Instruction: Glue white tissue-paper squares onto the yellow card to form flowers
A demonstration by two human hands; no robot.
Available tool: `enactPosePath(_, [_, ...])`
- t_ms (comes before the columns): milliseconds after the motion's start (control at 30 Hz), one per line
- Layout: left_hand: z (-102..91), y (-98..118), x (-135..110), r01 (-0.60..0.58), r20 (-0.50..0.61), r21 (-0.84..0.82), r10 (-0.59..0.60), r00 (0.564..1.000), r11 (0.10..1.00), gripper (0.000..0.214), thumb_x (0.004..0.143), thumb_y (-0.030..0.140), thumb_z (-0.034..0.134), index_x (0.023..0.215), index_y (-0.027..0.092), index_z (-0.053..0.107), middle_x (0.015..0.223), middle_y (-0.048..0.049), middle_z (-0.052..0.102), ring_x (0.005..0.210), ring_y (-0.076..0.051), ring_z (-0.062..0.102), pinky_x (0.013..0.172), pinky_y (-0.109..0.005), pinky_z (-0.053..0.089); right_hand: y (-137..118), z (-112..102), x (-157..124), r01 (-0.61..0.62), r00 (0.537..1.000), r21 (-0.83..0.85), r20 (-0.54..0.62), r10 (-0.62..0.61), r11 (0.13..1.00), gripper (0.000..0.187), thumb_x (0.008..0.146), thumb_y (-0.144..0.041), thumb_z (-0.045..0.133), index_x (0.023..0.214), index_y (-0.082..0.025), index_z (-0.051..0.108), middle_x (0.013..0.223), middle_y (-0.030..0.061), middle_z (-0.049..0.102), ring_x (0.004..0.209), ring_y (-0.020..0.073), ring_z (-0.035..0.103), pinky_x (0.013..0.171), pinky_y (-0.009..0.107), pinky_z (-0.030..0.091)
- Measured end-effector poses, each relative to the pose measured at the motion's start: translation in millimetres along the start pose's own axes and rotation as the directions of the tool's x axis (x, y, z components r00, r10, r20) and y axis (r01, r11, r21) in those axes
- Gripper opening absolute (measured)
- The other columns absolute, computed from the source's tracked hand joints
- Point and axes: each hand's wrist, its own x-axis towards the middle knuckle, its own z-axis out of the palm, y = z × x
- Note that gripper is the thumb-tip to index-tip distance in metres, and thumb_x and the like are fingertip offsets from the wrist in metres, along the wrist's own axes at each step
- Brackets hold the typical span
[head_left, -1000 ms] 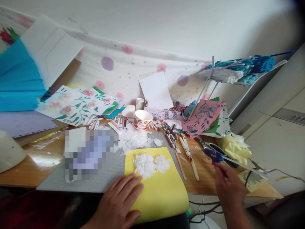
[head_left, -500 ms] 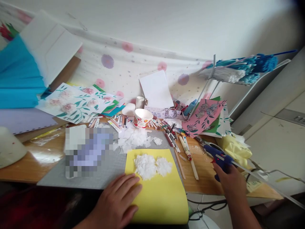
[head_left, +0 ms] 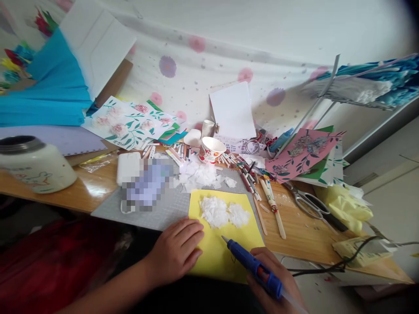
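My right hand (head_left: 273, 274) grips a blue hot glue gun (head_left: 250, 260), its nozzle pointing up and left over the yellow paper (head_left: 225, 257). A clear glue stick trails from its back end. My left hand (head_left: 178, 248) lies flat on the paper's left edge, fingers stretched out. Two clumps of white torn tissue, a larger one (head_left: 214, 211) and a smaller one (head_left: 238, 215), sit on the upper half of the sheet. Whether the nozzle touches the paper, I cannot tell. Loose white tissue pieces (head_left: 199, 176) are piled just beyond the sheet.
Beyond the pile stands a paper cup (head_left: 212, 150) among scattered markers. Scissors (head_left: 309, 204) and a wooden stick (head_left: 279, 224) lie on the right. A white jar (head_left: 42, 168) stands at left on the table, beside a grey cutting mat (head_left: 131, 216). A black cable (head_left: 347, 261) crosses the right edge.
My right hand has brought the glue gun from beside the scissors leftward and nearer, over the yellow paper. My left hand still rests on the sheet. The view has shifted left.
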Motion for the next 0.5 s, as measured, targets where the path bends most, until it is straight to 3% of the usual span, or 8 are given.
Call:
enactPosePath(100, [3.9,-1,-3,0.022,-0.007,0.013,-0.022,1.000,1.000,0.024,0.095,0.023,0.050,0.111,0.017,0.067,0.112,-0.0063,0.073,0.114,-0.020,0.063,0.112,-0.037,0.041,-4,2,-2,-0.066,0.998,-0.015,-0.003,0.066,0.998,0.007,0.089,-0.025,0.054,0.089,-0.025,0.061,0.084,0.0020,0.067,0.074,0.0161,0.066,0.067,0.023,0.051])
enactPosePath(233, [0.9,0,-6,0.041,0.040,0.083,-0.044,0.998,0.996,0.028,0.097,0.029,0.050,0.115,0.019,0.067,0.119,-0.0042,0.072,0.123,-0.022,0.059,0.122,-0.044,0.022,-10,7,-4,-0.146,0.988,-0.032,-0.047,0.144,0.989,0.012,0.090,-0.030,0.052,0.085,-0.024,0.060,0.077,0.0005,0.064,0.069,0.0154,0.063,0.063,0.024,0.046])
enactPosePath(333, [-7.6,1,-6,0.004,0.155,0.153,-0.028,0.988,0.988,0.039,0.096,0.039,0.052,0.128,0.019,0.061,0.131,-0.0060,0.067,0.130,-0.024,0.054,0.124,-0.045,0.014,-14,5,-1,-0.158,0.987,-0.038,-0.044,0.156,0.987,0.013,0.091,-0.032,0.051,0.084,-0.024,0.059,0.076,0.0006,0.063,0.067,0.0153,0.061,0.062,0.025,0.045])
enactPosePath(500, [-18.2,0,-7,-0.036,0.394,0.182,-0.039,0.918,0.983,0.080,0.084,0.061,0.065,0.147,0.017,0.042,0.148,-0.0127,0.051,0.140,-0.029,0.042,0.122,-0.048,0.018,-15,-4,2,-0.165,0.986,-0.075,-0.011,0.165,0.983,0.012,0.089,-0.029,0.052,0.080,-0.024,0.057,0.075,0.0000,0.063,0.065,0.0151,0.062,0.061,0.025,0.046])
